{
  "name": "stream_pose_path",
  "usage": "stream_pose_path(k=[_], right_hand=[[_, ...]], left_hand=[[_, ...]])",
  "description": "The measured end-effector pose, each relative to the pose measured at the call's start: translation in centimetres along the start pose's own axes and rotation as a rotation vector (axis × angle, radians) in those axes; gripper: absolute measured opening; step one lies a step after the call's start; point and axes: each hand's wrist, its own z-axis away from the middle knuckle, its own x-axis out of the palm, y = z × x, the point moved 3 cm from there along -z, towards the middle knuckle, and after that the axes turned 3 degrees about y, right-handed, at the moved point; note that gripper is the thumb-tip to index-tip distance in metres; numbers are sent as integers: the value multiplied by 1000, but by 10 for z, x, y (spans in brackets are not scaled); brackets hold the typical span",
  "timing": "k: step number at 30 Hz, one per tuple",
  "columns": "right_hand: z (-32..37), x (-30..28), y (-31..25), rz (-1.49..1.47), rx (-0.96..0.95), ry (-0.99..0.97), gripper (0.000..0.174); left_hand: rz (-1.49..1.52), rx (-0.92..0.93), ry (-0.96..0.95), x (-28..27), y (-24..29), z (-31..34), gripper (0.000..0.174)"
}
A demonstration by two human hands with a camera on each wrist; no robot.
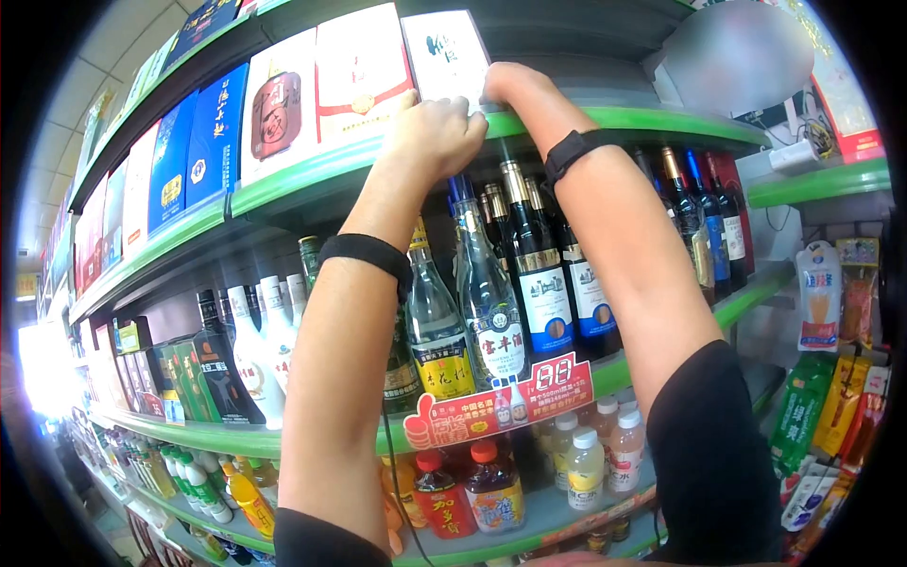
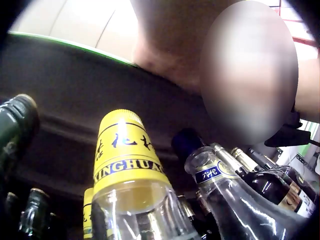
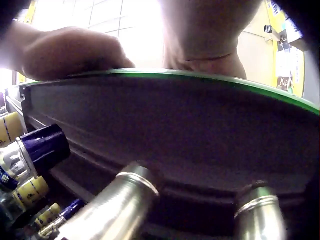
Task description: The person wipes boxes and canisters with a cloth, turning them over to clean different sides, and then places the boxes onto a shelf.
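Note:
In the head view a white gift box (image 1: 446, 45) with black brush characters stands on the upper shelf. My left hand (image 1: 436, 134), its fingers curled, grips the box low on its front, just above the green shelf edge (image 1: 316, 163). My right hand (image 1: 518, 83) bends in at the box's lower right edge, with its fingertips hidden. Against the white box's left side stands a white-and-red box (image 1: 362, 66). From below, the right wrist view shows my left hand (image 3: 75, 52) curled over the shelf lip; my right hand's fingers are hidden there.
Under my forearms stand glass liquor bottles, one with a yellow cap (image 2: 125, 150), and wine bottles (image 1: 539, 274). A red price sign (image 1: 501, 402) juts from the shelf below them. Lower down are drink bottles (image 1: 496, 487). Snack packets (image 1: 803, 406) hang at the right.

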Motion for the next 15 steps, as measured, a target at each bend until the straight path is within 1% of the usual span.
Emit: stream_pose_path(k=[1,2,3,4,5,6,7,8,9,10,12,13,15], right_hand=[[27,-14,-6,-42,11,61,37],[39,-14,-11,-45,2,64,37],[49,-18,-12,-97,-19,201,36],[53,-21,-11,-148,-38,336,35],[53,-18,-12,-223,-46,392,33],[53,-20,-11,-227,-41,394,33],[54,-21,-10,-289,-56,436,33],[55,-23,-9,-353,-72,480,33],[59,-25,-8,-404,-123,563,31],[66,-27,-7,-400,-115,553,31],[90,-48,-5,-437,-215,719,27],[104,-57,-1,-525,-267,789,24],[133,-74,12,-747,-376,912,20]], left_hand=[[54,-38,-9,5,-2,-1,22],[105,-73,-19,7,-5,-1,23],[128,-112,-26,6,-5,-2,27],[127,-106,-26,3,-3,-1,27],[175,-164,-17,0,-4,0,30],[224,-219,-8,-3,-4,-1,33],[225,-212,-15,-1,-3,-2,33],[241,-229,4,1,-5,-3,35],[261,-250,23,1,-7,-3,38],[271,-248,15,1,-7,-1,38],[457,-253,316,-6,-10,0,38],[519,-259,455,-1,-16,2,35],[644,-342,506,-22,-18,14,23]])
